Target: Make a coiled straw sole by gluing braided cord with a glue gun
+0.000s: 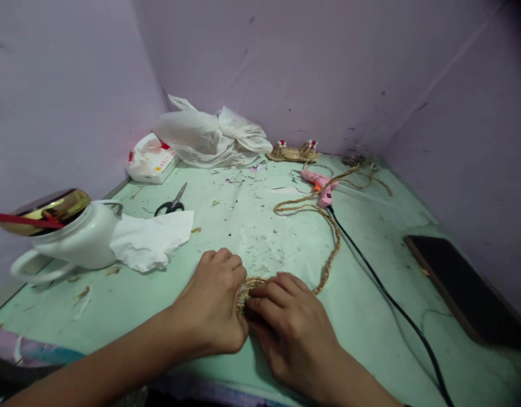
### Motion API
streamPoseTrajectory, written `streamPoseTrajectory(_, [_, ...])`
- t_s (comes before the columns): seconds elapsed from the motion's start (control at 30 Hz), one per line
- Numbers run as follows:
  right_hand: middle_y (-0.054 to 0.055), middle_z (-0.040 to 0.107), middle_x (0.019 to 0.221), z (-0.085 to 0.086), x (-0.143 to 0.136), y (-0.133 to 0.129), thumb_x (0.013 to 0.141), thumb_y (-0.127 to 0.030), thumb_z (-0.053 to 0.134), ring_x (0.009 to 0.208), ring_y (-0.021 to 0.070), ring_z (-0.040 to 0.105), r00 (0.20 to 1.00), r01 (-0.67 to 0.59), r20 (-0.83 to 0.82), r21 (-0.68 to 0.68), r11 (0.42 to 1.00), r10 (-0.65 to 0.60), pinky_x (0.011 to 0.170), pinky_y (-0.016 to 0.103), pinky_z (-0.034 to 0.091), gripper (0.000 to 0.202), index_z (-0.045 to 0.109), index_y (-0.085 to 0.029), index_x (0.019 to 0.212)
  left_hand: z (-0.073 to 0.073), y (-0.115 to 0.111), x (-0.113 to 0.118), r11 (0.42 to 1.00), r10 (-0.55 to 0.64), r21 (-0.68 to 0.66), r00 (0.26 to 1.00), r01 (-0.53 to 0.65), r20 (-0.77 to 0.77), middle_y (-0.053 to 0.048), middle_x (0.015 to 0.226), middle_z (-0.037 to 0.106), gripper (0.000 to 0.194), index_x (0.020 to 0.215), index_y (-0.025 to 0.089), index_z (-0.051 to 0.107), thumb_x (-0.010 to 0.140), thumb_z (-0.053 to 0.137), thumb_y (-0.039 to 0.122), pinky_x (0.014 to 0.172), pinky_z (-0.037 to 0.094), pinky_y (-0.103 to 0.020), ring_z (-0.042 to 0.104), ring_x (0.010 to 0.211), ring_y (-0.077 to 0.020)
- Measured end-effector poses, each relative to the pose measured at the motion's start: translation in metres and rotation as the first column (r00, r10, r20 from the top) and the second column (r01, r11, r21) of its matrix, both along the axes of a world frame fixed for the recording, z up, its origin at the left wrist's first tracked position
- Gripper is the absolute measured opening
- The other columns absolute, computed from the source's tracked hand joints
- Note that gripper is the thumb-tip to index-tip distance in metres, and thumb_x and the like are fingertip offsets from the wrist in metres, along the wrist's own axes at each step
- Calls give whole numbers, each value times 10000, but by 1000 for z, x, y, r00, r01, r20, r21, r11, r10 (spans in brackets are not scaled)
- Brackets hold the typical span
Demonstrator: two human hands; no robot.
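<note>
A small woven straw piece [243, 295] is held between my two hands near the table's front edge, mostly hidden by fingers. My left hand [220, 305] is closed on its left side, knuckles up. My right hand [288, 322] pinches its right side with bent fingers. From beside my right hand a braided straw cord [334, 251] runs up and loops near a pink glue gun [322, 185], which lies on its side with a black cable.
Scissors [172, 207], a crumpled white tissue [152, 240] and a white teapot [86, 237] are at left. Behind are a white box [154, 164], a plastic bag [213, 135] and a finished-looking straw item [293, 154]. A dark phone [464, 288] lies at right. Scraps dot the green table [226, 215].
</note>
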State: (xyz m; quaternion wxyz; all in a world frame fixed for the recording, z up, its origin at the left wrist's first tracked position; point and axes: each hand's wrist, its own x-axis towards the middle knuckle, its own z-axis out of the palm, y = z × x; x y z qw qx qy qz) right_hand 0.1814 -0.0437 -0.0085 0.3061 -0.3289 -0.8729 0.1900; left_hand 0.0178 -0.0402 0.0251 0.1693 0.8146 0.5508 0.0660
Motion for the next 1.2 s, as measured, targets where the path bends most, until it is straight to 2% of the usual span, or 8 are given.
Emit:
streamPoseTrajectory(0.17, [23,677,800,1,17,1,742,-139,632,748,170,575,990,27,-141,90,996,-14,893,422,387,124,636,-172,861,2,-1,1,1000,-13,3,999,13,-39,-70,794,557,163,689,169,549,530,539,200,779,349,-413,458,842,-249])
streamPoseTrajectory(0.37, [56,675,1042,-7,11,-3,791,-157,558,950,218,561,998,-69,13,175,982,68,977,440,322,189,630,-168,966,6,-2,-1,999,-26,-36,994,23,-102,-87,853,578,179,773,169,586,613,549,241,785,365,-424,477,868,-266])
streamPoseTrajectory(0.47, [95,679,994,-11,1,-5,745,-110,515,940,232,558,993,-119,46,235,965,111,963,406,362,258,636,-119,972,8,-5,0,999,-13,-45,989,7,-144,-98,879,582,191,794,167,588,620,546,235,789,370,-433,486,864,-269])
streamPoseTrajectory(0.6, [113,682,841,-13,-12,-9,691,-29,486,802,236,567,991,-75,127,339,938,33,854,369,448,235,664,-93,830,8,-6,2,999,-32,-11,987,31,-158,-86,827,579,151,735,174,569,590,528,183,765,376,-415,493,818,-250])
streamPoseTrajectory(0.7, [113,671,746,-12,-21,-13,689,-40,525,707,235,554,973,-59,230,368,928,-30,779,375,471,155,660,-102,734,8,-4,2,999,-51,-1,987,51,-153,-71,769,571,124,671,176,550,547,539,173,737,375,-395,492,770,-232])
streamPoseTrajectory(0.8, [105,671,746,-14,-27,-17,710,-56,545,734,236,552,967,-1,236,392,920,-99,840,401,432,135,659,-106,760,6,-3,0,997,-77,14,989,79,-124,-57,732,563,100,633,178,531,535,551,177,726,371,-376,490,750,-217])
streamPoseTrajectory(0.97, [65,678,805,-18,-30,-22,751,-40,516,785,226,551,961,124,180,390,912,-208,947,480,295,165,640,-146,779,0,-5,-4,993,-77,90,996,81,-47,-47,726,552,111,634,178,508,532,548,163,730,369,-366,488,755,-208])
streamPoseTrajectory(1.2, [64,679,826,-19,-32,-25,772,-23,483,794,220,556,958,147,176,377,914,-227,960,476,293,197,625,-159,776,-9,-7,-8,987,-68,148,997,62,43,-42,724,551,158,660,179,520,508,541,141,739,370,-370,486,748,-203])
